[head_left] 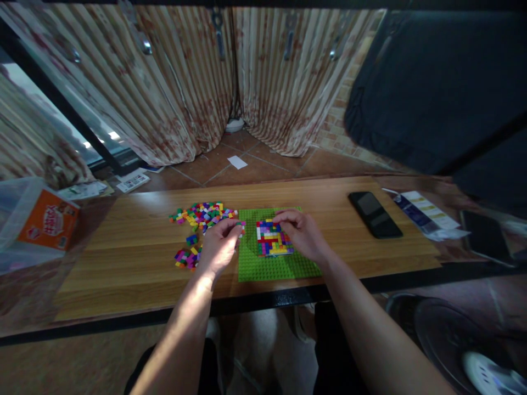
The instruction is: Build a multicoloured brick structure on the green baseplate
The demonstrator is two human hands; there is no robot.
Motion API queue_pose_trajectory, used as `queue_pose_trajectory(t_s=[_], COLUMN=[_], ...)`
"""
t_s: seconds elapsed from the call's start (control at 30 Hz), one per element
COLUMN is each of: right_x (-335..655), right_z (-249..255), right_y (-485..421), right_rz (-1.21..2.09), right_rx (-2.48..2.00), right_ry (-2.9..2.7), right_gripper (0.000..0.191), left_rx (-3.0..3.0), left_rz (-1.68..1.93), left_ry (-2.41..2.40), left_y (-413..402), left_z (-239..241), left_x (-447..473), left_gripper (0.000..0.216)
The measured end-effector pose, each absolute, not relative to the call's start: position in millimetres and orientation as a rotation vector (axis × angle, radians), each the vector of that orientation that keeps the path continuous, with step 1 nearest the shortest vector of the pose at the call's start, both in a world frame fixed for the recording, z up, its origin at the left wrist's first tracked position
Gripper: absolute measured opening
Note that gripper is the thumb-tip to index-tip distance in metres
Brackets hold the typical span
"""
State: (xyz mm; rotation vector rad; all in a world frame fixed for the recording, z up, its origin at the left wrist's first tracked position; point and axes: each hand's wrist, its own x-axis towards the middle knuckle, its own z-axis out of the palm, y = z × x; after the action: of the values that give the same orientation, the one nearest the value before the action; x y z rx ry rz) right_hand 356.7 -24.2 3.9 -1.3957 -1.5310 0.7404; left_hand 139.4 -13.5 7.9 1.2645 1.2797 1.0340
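Your left hand (220,244) sits at the centre of the frame, its fingers drawn together at the left edge of the green baseplate (267,269). Whether they pinch a brick is too small to tell. Your right hand (302,233) lies just right of centre, fingers loosely bent, with the tips resting on the upper right corner of the colourful block panel (272,237) on the baseplate. Loose bricks (201,214) lie left of centre on the wooden table (123,247). A phone (374,214) lies well to the right.

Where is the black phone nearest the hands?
Head view: the black phone lies flat on the wooden table, right of the green baseplate, left of a printed leaflet.
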Motion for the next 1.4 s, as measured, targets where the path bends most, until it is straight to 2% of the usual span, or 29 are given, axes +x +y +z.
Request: queue_pose_trajectory(t_s=[0.33, 0.6, 0.97, 1.17, 1.4], right_x=[350, 342, 341, 338, 319], right_z=[5, 1, -2, 18, 31], right_y=[-27, -22, -22, -37, -43], right_rz=[0.783, 0.909, 0.876, 0.418, 0.4], right_rx=[-1.543, -1.58, -1.541, -1.346, -1.244], right_ry=[-1.474, -1.264, -1.289, -1.548, -1.754], right_gripper=[0.027, 0.022, 0.022, 0.018, 0.014], left_rx=[1.322, 1.37, 1.135, 1.051, 1.184], left_rz=[1.022, 1.022, 1.021, 1.015, 0.976], left_ry=[1.302, 1.321, 1.248, 1.181, 1.116], left_y=[-13, -14, -29, -33, -32], left_z=[9, 9, 27, 33, 35], left_x=[140, 140, 151, 155, 161], left_gripper=[0.022, 0.021, 0.022, 0.024, 0.024])
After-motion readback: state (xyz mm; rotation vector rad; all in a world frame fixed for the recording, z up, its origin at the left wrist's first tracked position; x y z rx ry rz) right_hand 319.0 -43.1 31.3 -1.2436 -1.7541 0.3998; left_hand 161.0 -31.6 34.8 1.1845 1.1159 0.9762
